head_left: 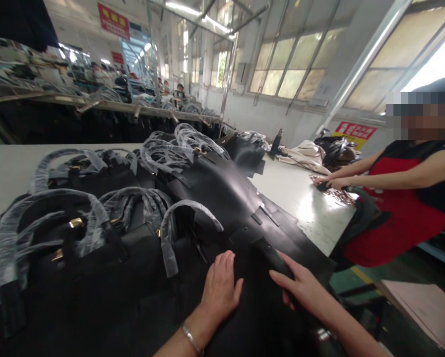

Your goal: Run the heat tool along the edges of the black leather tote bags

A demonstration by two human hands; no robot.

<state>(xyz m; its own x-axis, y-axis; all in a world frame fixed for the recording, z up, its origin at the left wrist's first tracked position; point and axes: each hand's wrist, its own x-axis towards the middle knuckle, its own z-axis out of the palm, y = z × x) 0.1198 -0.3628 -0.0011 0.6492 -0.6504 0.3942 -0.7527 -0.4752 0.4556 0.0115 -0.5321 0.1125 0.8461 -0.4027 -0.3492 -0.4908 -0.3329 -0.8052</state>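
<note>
My left hand, with a silver bracelet at the wrist, lies with its fingers extended on a black leather panel. To its right, my right hand is closed around a dark strap-like piece, whose far end rests over the black leather; its exact form is unclear. Stacked black leather pieces stretch away beyond both hands. On the left are black bags with gold clasps and handles wrapped in clear plastic. One wrapped handle curves close to my left hand.
A person in a red apron works with both hands at the right of the white table. Pale cloth lies at its back. A pinkish board is at lower right; a loaded rack stands behind.
</note>
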